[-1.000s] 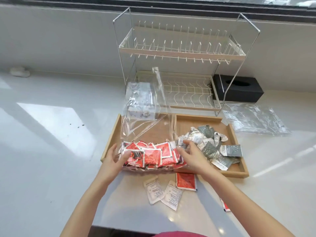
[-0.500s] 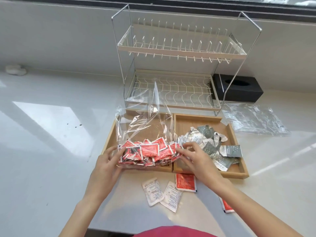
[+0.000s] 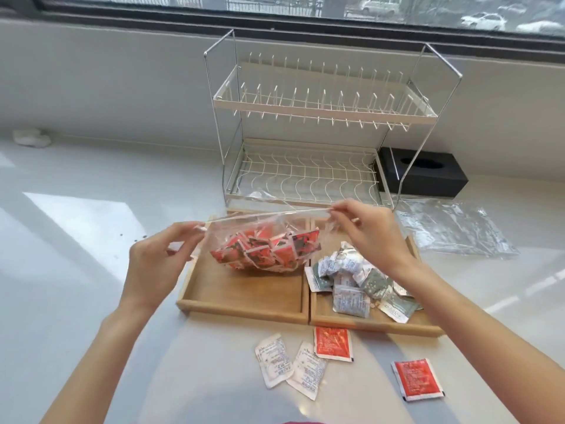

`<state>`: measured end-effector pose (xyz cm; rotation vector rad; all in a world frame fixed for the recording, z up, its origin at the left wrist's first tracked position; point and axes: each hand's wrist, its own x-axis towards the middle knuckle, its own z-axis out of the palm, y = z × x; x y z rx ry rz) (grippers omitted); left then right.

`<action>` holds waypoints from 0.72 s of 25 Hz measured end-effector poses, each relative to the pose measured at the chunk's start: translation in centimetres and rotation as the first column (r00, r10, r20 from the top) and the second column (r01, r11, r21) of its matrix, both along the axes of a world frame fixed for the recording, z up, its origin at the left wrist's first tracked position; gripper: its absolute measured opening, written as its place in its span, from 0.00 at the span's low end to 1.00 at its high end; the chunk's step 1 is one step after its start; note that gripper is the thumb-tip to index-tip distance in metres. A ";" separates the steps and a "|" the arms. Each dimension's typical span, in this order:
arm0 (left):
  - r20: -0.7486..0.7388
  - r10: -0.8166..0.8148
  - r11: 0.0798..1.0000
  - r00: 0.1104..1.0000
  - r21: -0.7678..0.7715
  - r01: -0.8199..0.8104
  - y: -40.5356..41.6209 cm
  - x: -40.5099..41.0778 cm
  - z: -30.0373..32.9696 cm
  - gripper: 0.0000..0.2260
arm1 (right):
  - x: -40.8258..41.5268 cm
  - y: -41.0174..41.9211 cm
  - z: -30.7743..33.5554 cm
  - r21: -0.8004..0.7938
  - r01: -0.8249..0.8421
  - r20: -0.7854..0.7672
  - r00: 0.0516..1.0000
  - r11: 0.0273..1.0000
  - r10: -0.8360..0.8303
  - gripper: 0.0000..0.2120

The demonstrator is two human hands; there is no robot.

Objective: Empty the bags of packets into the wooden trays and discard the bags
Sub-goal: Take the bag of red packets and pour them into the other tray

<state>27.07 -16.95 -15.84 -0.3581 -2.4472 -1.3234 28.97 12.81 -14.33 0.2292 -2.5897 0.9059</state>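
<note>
A clear plastic bag [image 3: 266, 240] full of red packets hangs just above the left wooden tray [image 3: 244, 298]. My left hand [image 3: 156, 261] pinches the bag's top edge at its left end. My right hand [image 3: 367, 231] pinches the same edge at its right end, so the zip strip is stretched between them. The right wooden tray [image 3: 324, 313] holds a heap of grey and white packets [image 3: 354, 280]. An empty clear bag [image 3: 452, 228] lies flat on the counter to the right of the trays.
Two white packets [image 3: 287, 362] and two red packets [image 3: 333, 342] lie loose on the white counter in front of the trays. A two-tier wire dish rack [image 3: 308, 175] stands right behind the trays, with a black tissue box [image 3: 425, 175] beside it.
Both hands left the bottom of the bag, went to its top edge and lifted it off the tray. The bag, slumped with its top standing up before, now hangs from the stretched zip strip.
</note>
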 end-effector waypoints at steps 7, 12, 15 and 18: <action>-0.092 0.032 0.981 0.995 0.196 -0.013 0.3 -2.9 5.3 0.10 | -4.0 0.3 5.7 -0.019 0.070 -0.152 0.986 0.997 -0.072 0.08; -0.165 0.047 0.978 0.985 0.209 -0.012 -0.1 -4.1 8.5 0.08 | -5.6 0.1 8.6 -0.045 0.033 -0.207 0.977 0.998 -0.042 0.09; -0.231 0.049 0.976 0.972 0.220 0.003 -0.1 -4.6 10.3 0.08 | -6.3 -0.1 10.2 -0.122 0.007 -0.214 0.976 0.992 -0.033 0.09; -0.291 0.063 0.977 0.955 0.215 0.001 0.2 -5.2 11.9 0.09 | -7.0 -0.2 12.3 -0.184 -0.031 -0.227 0.974 0.982 -0.012 0.08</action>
